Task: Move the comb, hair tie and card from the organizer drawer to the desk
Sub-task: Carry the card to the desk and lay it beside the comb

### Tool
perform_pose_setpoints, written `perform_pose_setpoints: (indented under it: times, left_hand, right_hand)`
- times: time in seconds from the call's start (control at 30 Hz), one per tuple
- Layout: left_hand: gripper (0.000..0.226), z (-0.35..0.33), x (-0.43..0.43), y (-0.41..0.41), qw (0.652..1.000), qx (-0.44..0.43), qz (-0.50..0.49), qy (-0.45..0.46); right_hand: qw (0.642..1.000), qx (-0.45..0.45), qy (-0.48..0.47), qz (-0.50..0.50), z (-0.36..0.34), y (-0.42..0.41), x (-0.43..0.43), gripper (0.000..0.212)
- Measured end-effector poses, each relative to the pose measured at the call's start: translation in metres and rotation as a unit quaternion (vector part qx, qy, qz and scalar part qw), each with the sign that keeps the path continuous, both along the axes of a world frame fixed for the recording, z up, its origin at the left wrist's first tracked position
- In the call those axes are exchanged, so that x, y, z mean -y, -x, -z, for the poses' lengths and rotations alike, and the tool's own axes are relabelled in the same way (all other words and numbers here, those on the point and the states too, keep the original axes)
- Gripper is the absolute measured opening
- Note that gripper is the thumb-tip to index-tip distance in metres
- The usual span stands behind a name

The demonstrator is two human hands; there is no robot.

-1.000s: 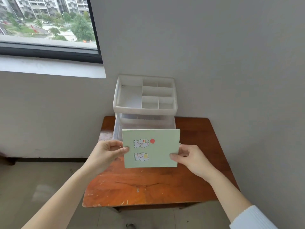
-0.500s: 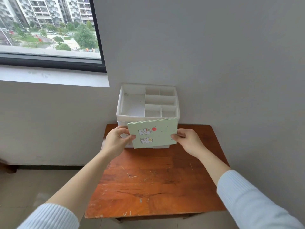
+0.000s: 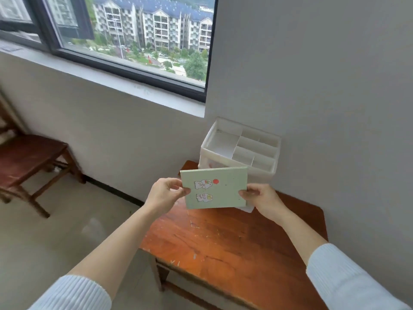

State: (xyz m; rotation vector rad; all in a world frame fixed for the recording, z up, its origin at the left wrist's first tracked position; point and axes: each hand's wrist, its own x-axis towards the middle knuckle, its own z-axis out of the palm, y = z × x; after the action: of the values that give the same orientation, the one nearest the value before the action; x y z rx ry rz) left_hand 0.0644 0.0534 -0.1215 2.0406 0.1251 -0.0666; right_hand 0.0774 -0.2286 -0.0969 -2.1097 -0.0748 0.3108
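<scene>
A pale green card (image 3: pixel 220 189) with small animal stickers and a red dot is held up in the air in front of the white plastic organizer (image 3: pixel 242 151). My left hand (image 3: pixel 164 195) pinches its left edge and my right hand (image 3: pixel 262 198) pinches its right edge. The card hides the organizer's drawer front. The organizer's top tray has several empty compartments. Below the card lies the scratched wooden desk (image 3: pixel 228 242). No comb or hair tie shows in view.
The organizer stands at the desk's far corner against the grey wall (image 3: pixel 324 86). A window (image 3: pixel 134 36) with a ledge is at upper left. A dark wooden chair (image 3: pixel 29 159) stands on the tiled floor to the left.
My view has swung left and tilted, bringing the window and chair in. The card, still in both hands, now faces me more squarely in front of the organizer.
</scene>
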Motion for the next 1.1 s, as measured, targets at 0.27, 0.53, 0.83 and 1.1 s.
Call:
perform_pose_setpoints:
  times: [0.27,0.53,0.83,1.1]
  left_hand:
    - [0.012,0.020,-0.053,0.178,0.968,-0.026,-0.245,0.045]
    - [0.017,0.019,-0.133,0.393,0.893,-0.046,-0.447,0.036]
    - [0.013,0.021,-0.246,0.675,0.785,-0.026,-0.619,-0.014]
    - [0.017,0.004,-0.316,0.944,0.675,-0.057,-0.735,-0.042]
  right_hand:
    - [0.980,0.012,0.025,-0.197,0.025,0.055,-0.102,0.018]
    - [0.924,0.003,0.034,-0.381,0.030,0.188,-0.254,0.010]
    - [0.833,0.050,0.050,-0.548,0.027,0.427,-0.471,0.033]
    - [0.731,0.049,0.054,-0.679,0.016,0.692,-0.633,0.031]
